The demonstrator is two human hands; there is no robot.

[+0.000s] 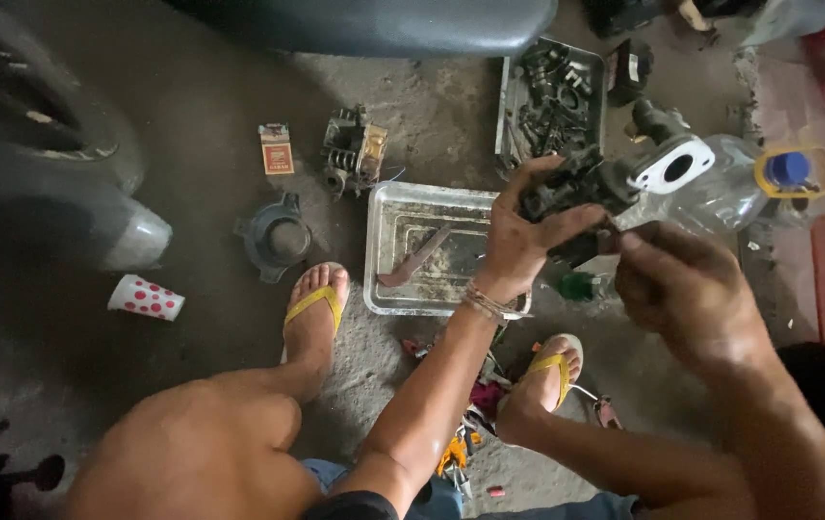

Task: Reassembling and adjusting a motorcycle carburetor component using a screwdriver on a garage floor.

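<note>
I hold a dark, greasy carburetor (593,181) with a pale round flange (672,166) up over the floor. My left hand (521,237) grips its left side with fingers wrapped around the body. Close under the part's lower right, my right hand (687,289) has its fingers curled in at the underside; whether they pinch something small there is hidden. Below the hands lies a shallow metal tray (386,260) holding a flat blade-like tool (419,260) in oily residue.
A second metal tray (507,101) with several dark parts sits at the back, with an engine part (355,149), a small red box (277,147), a round grey cover (275,238), a dotted paper cup (146,298) and a clear plastic jug (730,188) around. My sandalled feet (314,308) rest on concrete.
</note>
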